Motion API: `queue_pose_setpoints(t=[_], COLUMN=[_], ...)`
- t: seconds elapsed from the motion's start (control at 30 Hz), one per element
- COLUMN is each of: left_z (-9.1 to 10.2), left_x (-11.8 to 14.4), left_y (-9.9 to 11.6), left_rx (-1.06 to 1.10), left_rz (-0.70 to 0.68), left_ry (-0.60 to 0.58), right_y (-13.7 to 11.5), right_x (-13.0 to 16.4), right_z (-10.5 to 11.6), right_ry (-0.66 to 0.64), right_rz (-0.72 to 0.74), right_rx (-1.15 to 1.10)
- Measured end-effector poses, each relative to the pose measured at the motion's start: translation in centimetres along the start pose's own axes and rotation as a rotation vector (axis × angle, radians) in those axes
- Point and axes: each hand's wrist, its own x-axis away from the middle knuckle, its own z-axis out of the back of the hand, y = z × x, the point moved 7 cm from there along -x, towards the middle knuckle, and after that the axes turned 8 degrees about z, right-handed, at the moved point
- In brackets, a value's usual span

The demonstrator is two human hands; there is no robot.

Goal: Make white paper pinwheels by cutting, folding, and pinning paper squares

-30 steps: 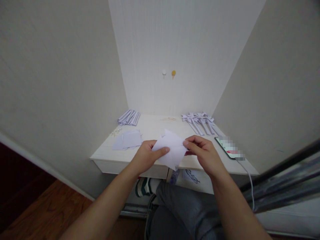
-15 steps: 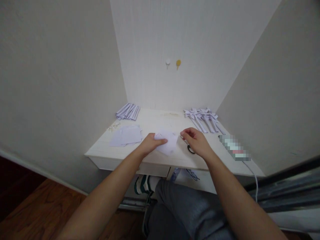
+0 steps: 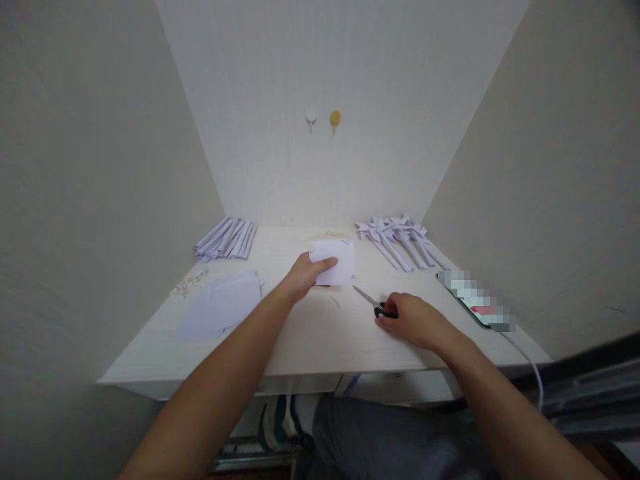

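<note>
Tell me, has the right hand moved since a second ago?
Yes. The right hand left the folded paper and dropped to the scissors on the desk.

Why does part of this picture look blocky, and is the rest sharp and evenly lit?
Head view: only the dark flat phone is pixelated into squares; soft, dim, even light, no glare; the walls lean outward from wide-lens distortion; the white folded paper in the left hand and the black-handled scissors under the right hand look slightly soft.

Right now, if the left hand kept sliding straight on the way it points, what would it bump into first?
The left hand holds a folded white paper and points toward the far right of the desk. Beyond it, the first thing would probably be the row of paper pinwheels, though depth is hard to judge.
</note>
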Motion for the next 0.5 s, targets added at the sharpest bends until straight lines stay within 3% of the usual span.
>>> queue_pose_setpoints(t=[0.37,0.5], left_z=[0.2,0.4], left_x=[0.2,0.8], left_y=[0.2,0.9], left_rx=[0.088,0.127], left_rz=[-0.043,-0.062], left_ry=[0.034,0.067], right_y=[0.7,0.9], right_x=[-1.2,-0.5], right_z=[0.4,0.9], right_ry=[-0.035,0.022], right_rz=[-0.039,-0.09], right_rx=[-0.023,-0.038])
